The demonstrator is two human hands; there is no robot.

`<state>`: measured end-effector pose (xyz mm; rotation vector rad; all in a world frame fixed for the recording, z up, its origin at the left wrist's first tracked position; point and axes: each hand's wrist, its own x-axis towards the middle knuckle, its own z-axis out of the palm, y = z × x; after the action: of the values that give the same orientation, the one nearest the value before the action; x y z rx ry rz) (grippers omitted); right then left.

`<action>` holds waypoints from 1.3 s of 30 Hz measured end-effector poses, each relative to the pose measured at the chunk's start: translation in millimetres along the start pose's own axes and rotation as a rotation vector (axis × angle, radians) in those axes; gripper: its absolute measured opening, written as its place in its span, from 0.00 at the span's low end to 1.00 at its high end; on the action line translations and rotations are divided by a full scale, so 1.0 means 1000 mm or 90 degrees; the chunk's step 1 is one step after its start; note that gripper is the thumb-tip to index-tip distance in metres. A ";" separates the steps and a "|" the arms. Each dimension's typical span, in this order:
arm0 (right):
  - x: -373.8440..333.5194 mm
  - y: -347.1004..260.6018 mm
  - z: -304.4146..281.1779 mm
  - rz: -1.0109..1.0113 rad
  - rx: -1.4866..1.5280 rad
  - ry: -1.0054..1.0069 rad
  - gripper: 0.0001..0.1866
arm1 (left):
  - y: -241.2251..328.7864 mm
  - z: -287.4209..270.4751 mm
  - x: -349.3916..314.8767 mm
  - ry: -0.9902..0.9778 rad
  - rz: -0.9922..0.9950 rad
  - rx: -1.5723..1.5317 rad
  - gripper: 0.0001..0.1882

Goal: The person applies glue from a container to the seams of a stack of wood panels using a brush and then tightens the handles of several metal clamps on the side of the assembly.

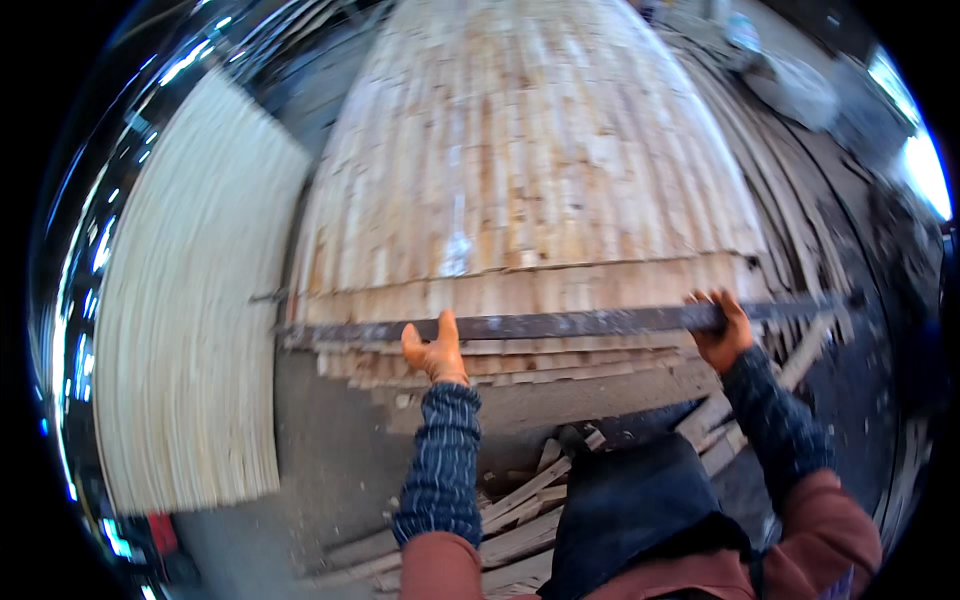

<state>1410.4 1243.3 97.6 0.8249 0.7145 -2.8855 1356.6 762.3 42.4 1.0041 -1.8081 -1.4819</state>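
Right of centre, the right hand (724, 336) gripped a long, dark, straight, metal-looking bar (580, 323); the left hand (437, 357) touched it, closure unclear. Level support suited it.

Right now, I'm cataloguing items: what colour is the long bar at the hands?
The long bar is dark greyish with pale smudges, clearest in the head view.
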 end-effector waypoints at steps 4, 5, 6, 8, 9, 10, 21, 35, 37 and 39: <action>0.010 -0.029 0.050 -0.042 -0.063 0.076 0.15 | 0.089 0.043 -0.103 -0.067 -0.337 -0.339 0.44; 0.017 -0.033 0.048 -0.062 -0.081 0.049 0.16 | 0.089 0.049 -0.109 -0.068 -0.376 -0.348 0.43; 0.018 -0.044 0.042 -0.059 -0.089 0.054 0.16 | 0.089 0.060 -0.122 -0.144 -0.484 -0.375 0.38; 0.025 -0.048 0.050 -0.026 -0.116 0.066 0.16 | 0.055 0.088 -0.119 -0.245 -0.602 -0.537 0.27; 0.033 -0.041 0.058 0.003 -0.137 0.070 0.16 | 0.017 0.091 -0.093 -0.362 -0.629 -0.694 0.25; 0.037 -0.044 0.054 0.045 -0.164 0.059 0.17 | 0.003 0.099 -0.079 -0.432 -0.591 -0.720 0.22; 0.136 -0.291 -0.024 -0.388 -1.150 0.080 0.31 | -0.047 0.098 -0.042 -0.319 -0.491 -0.494 0.22; 0.208 -0.283 -0.036 0.011 -1.400 0.259 0.34 | -0.029 0.100 -0.050 -0.266 -0.462 -0.432 0.18; 0.196 -0.288 -0.026 -0.007 -1.382 0.258 0.38 | -0.032 0.103 -0.049 -0.282 -0.482 -0.452 0.20; 0.192 -0.295 -0.026 -0.023 -1.302 0.299 0.38 | -0.035 0.113 -0.047 -0.308 -0.475 -0.466 0.21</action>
<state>1207.0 1531.4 103.0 0.8110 2.5838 -0.6166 1296.5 858.9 -13.7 1.0109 -0.9626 -2.7567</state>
